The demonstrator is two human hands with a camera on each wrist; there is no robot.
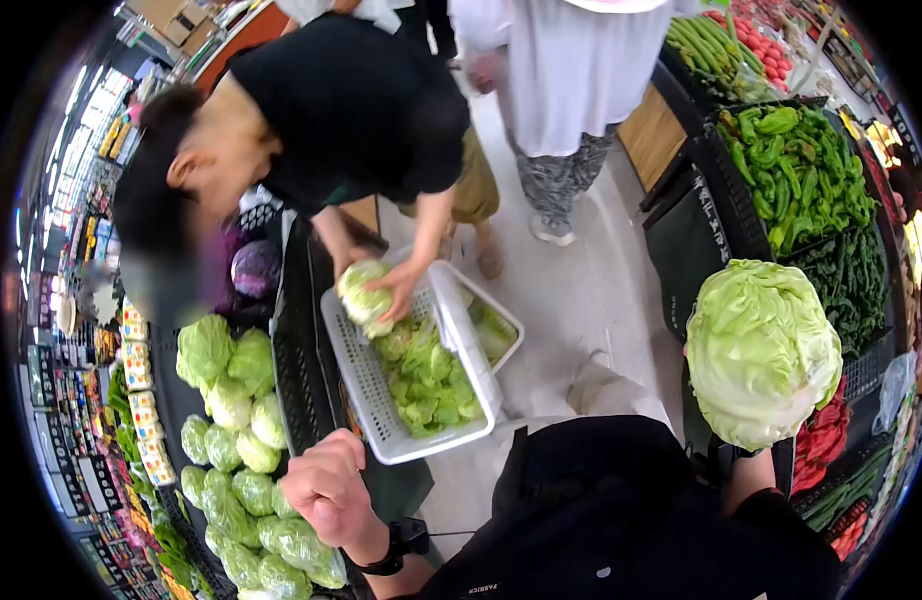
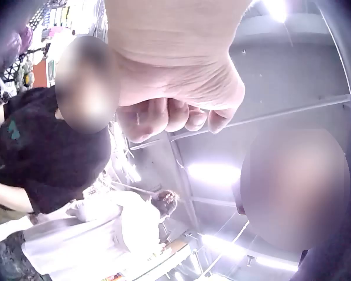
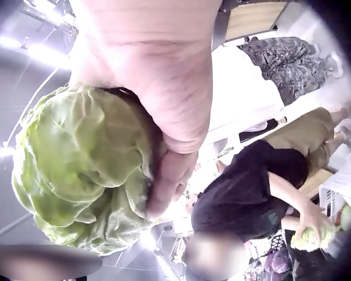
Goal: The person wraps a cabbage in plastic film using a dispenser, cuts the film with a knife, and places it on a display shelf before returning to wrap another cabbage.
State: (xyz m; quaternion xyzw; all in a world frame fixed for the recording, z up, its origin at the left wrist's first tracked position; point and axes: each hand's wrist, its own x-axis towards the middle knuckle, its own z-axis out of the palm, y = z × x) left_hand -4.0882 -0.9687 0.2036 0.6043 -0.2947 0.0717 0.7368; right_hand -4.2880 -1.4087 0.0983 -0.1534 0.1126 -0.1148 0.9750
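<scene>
A large pale green head of lettuce rests in my right hand on the right side of the head view. Thumb and fingers curve round its side in the right wrist view; in the head view the lettuce covers most of that hand. My left hand is raised over the edge of the produce stand, fingers curled in toward the palm with nothing in them. Below and beside it lie several plastic-wrapped lettuces, with paler unwrapped heads farther up the stand.
A person in black bends over a white basket of loose leaves, holding another lettuce head. Someone in a white top stands in the aisle. Crates of green peppers line the right side. A purple cabbage sits at left.
</scene>
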